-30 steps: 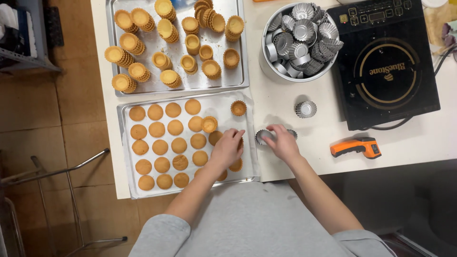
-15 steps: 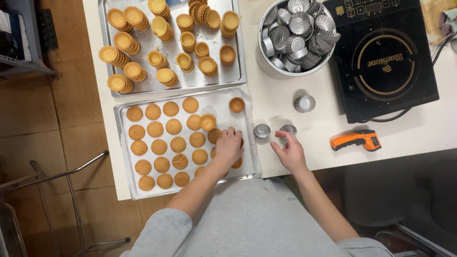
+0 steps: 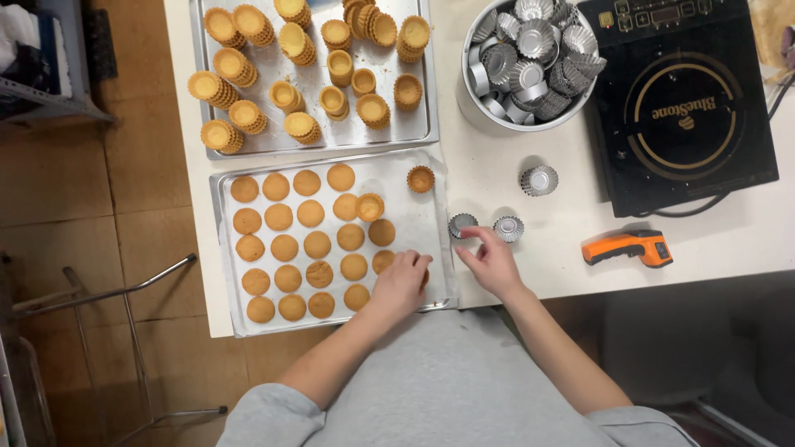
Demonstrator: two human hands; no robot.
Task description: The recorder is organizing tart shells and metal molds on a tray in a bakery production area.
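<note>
Wht counter (image 3: 513, 273) w/ trays, tile floor (image 3: 99, 190)

Left hand (image 3: 401, 284) on tart shell (image 3: 383, 261); right hand (image 3: 491, 263) touching small tin mould (image 3: 462, 224).

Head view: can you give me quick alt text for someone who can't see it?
Seen from above, a person's left hand rests on tart shells lying on a lined baking tray, while the right hand reaches toward two small fluted metal moulds on the white counter. Beyond are stacked shells and a bowl of moulds.
</note>
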